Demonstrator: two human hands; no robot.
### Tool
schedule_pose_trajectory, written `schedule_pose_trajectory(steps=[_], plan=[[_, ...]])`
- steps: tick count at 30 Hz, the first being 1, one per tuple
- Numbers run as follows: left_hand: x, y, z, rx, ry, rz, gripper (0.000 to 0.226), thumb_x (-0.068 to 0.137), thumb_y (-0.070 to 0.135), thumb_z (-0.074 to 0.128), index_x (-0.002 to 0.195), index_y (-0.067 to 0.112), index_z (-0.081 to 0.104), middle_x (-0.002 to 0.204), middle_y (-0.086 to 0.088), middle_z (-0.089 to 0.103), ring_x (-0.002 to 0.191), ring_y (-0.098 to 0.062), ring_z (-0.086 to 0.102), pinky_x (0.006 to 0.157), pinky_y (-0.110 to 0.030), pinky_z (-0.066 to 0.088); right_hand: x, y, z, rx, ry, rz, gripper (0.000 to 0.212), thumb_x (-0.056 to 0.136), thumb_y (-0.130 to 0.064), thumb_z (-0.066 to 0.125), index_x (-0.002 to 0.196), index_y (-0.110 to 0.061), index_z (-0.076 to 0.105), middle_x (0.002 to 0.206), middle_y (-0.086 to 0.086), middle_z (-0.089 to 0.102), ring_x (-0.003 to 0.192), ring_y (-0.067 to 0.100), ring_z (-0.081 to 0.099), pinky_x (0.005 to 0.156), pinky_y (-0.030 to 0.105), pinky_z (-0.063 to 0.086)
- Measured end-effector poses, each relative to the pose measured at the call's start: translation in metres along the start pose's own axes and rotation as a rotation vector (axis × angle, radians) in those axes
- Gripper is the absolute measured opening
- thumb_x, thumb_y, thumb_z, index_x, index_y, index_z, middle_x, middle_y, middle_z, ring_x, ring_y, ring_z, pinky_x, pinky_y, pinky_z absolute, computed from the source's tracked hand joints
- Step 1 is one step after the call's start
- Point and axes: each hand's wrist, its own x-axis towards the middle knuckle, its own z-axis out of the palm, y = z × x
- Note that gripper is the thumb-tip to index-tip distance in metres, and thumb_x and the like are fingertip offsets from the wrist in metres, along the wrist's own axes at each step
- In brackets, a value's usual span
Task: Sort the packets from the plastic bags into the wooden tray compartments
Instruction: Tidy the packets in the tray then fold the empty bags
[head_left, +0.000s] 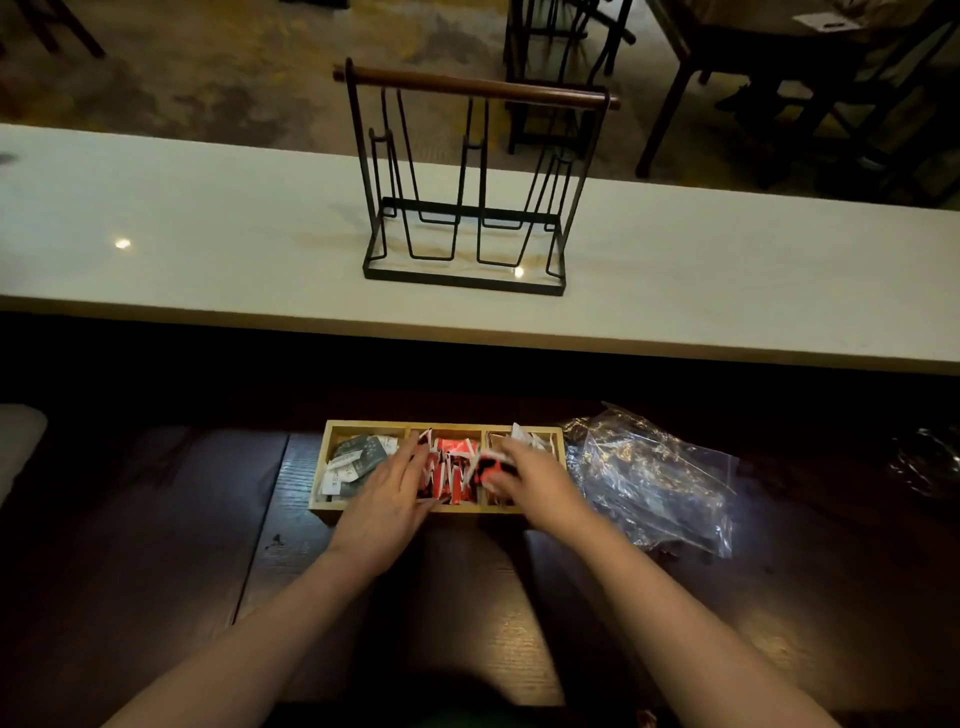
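Your wooden tray (318, 470) sits low in the centre of the frame on the dark wooden table (156, 545), its three compartments running left to right so each kind of packet gets its own slot. The left compartment holds grey and white packets (353, 460), the middle one is crowded with red packets (451, 467) standing on edge, and the right one shows a few pale packets (524, 436) near its far wall. Your left hand (387, 499) lies over the divider between the left and middle compartments with fingers straight and spread, touching the red stack, apparently to keep it upright and out of the neighbouring slot while you add more. Your right hand (530, 480) is curled over the boundary of the middle and right compartments and pinches a red-and-white packet (491, 467); it is blurred, so exactly how the fingers close cannot be made out. That packet probably belongs with the reds. Just right of the tray lies a crumpled clear plastic bag (654, 478), kept close so the reach stays short; whether anything remains inside is hard to tell. Another dark shiny shape at the far right edge may be a second bag. Beyond, in the upper half, a black wire rack (462, 280) with a wooden handle stands on the pale counter (182, 234).
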Motion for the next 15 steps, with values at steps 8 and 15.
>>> schedule_pose_trajectory(steps=[8, 15], plan=[[0.009, 0.003, 0.005, 0.014, -0.050, -0.028, 0.066, 0.092, 0.046, 0.048, 0.146, 0.014, 0.027, 0.154, -0.008, 0.031, 0.142, -0.024, 0.029, 0.116, -0.040, 0.028, 0.072, -0.023, 0.040, -0.567, 0.169, -0.289, 0.036, 0.084, -0.005, 0.056, 0.120, -0.012, 0.055, 0.117, 0.009, 0.058, 0.110, 0.027, 0.052, 0.090, 0.039, 0.045], [0.020, 0.010, -0.005, -0.113, 0.002, -0.015, 0.086, 0.087, 0.035, 0.063, 0.150, 0.013, 0.008, 0.161, -0.004, 0.009, 0.147, -0.016, 0.009, 0.120, -0.032, 0.015, 0.074, -0.013, 0.060, -0.599, 0.075, -0.232, 0.031, 0.092, -0.012, 0.045, 0.122, -0.007, 0.049, 0.123, 0.013, 0.049, 0.113, 0.029, 0.046, 0.094, 0.040, 0.039]])
